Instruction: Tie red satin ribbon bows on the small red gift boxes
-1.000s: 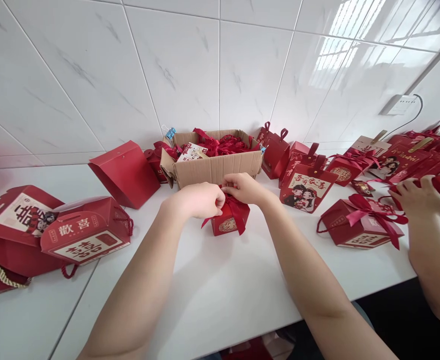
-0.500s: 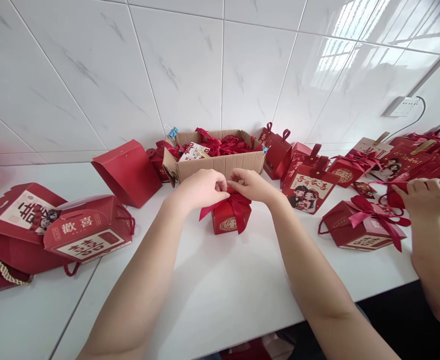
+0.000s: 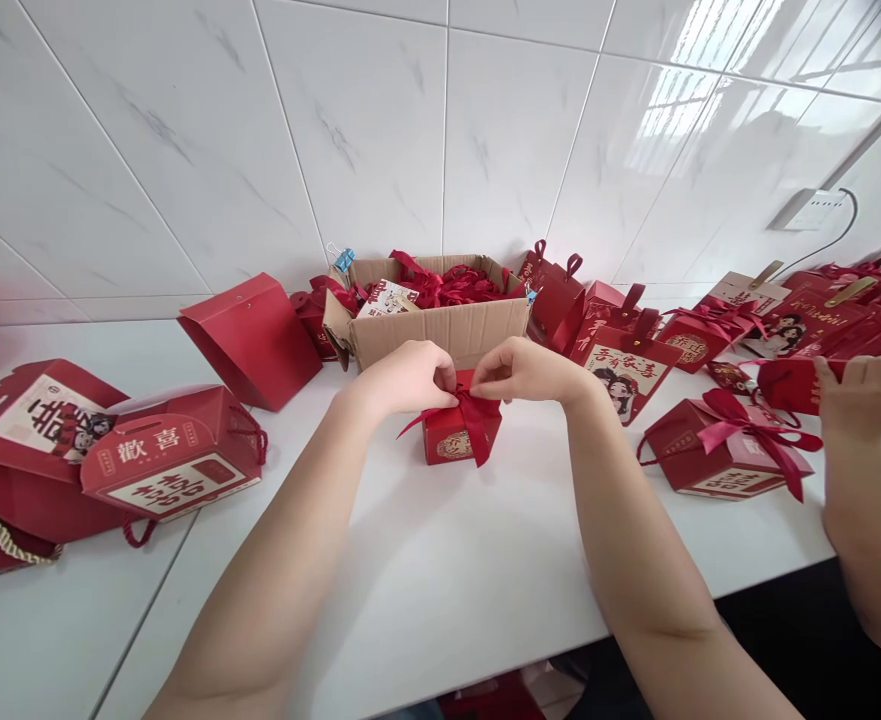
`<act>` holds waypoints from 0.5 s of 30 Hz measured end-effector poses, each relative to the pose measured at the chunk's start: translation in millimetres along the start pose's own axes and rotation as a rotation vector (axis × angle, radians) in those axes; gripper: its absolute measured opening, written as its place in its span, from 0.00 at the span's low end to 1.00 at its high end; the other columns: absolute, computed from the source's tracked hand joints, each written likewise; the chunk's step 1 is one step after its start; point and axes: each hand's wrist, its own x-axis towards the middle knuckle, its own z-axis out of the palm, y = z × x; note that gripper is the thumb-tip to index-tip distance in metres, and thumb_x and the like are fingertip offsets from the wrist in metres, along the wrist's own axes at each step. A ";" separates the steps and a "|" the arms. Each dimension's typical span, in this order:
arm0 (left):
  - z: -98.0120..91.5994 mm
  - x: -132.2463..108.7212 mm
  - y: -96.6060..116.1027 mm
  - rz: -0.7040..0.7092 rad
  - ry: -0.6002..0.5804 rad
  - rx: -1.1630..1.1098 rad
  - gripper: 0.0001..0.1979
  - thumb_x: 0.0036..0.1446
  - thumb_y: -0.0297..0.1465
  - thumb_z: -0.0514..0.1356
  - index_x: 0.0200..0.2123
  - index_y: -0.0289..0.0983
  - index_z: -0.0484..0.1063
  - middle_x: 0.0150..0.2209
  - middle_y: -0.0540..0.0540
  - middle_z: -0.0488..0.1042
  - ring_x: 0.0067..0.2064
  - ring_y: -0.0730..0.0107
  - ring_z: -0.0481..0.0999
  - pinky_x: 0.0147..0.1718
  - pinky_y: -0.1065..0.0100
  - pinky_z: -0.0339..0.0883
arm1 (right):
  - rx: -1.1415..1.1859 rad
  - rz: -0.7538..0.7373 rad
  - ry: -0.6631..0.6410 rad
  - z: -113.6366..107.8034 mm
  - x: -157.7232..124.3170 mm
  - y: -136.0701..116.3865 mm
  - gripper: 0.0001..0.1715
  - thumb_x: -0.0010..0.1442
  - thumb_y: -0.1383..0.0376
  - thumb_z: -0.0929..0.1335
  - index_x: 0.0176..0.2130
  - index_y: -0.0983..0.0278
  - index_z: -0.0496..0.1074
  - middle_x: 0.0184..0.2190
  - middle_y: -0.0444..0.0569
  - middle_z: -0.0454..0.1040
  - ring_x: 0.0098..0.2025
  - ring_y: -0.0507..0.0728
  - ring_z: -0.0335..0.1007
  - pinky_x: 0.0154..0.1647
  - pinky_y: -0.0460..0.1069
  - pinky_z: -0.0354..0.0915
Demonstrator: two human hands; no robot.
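A small red gift box (image 3: 455,442) with a dark red ribbon (image 3: 473,412) stands on the white table (image 3: 440,570), just in front of a cardboard box. My left hand (image 3: 408,377) is closed, pinching the ribbon at the box's top left. My right hand (image 3: 524,368) is closed too, pinching the ribbon at the top right. Both hands meet over the box top, and the ribbon ends hang down its front.
The cardboard box (image 3: 440,325) behind holds red ribbons and cards. Red gift bags (image 3: 162,462) lie at the left, more red boxes (image 3: 721,455) and bags at the right. Another person's hand (image 3: 864,395) at the far right holds a red box (image 3: 789,383). A tiled wall rises behind.
My two hands have drawn slightly apart while pinching the ribbon above the small box. The other person's hand has lifted a red box at the right.
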 end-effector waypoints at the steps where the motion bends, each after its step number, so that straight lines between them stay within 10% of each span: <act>1: 0.2 0.4 -0.4 0.003 -0.004 0.005 0.07 0.46 0.35 0.62 0.30 0.39 0.74 0.35 0.47 0.79 0.34 0.64 0.76 0.27 0.69 0.66 | -0.010 -0.028 0.079 1.7 1.7 0.4 0.09 0.52 0.65 0.67 0.30 0.65 0.77 0.25 0.46 0.76 0.27 0.51 0.67 0.27 0.46 0.62; 4: 0.8 1.7 -2.1 0.013 -0.003 0.016 0.06 0.46 0.34 0.61 0.29 0.40 0.74 0.34 0.48 0.78 0.33 0.64 0.76 0.27 0.69 0.65 | -0.026 -0.097 0.211 8.5 8.9 3.0 0.10 0.50 0.68 0.67 0.32 0.65 0.77 0.30 0.47 0.78 0.31 0.52 0.69 0.30 0.46 0.63; 15: 3.2 4.8 -5.9 -0.013 -0.026 0.039 0.06 0.47 0.31 0.59 0.30 0.41 0.75 0.33 0.49 0.78 0.30 0.67 0.74 0.23 0.70 0.61 | -0.061 0.004 0.006 10.4 11.0 3.1 0.09 0.48 0.68 0.66 0.31 0.64 0.76 0.26 0.43 0.75 0.27 0.50 0.65 0.25 0.44 0.60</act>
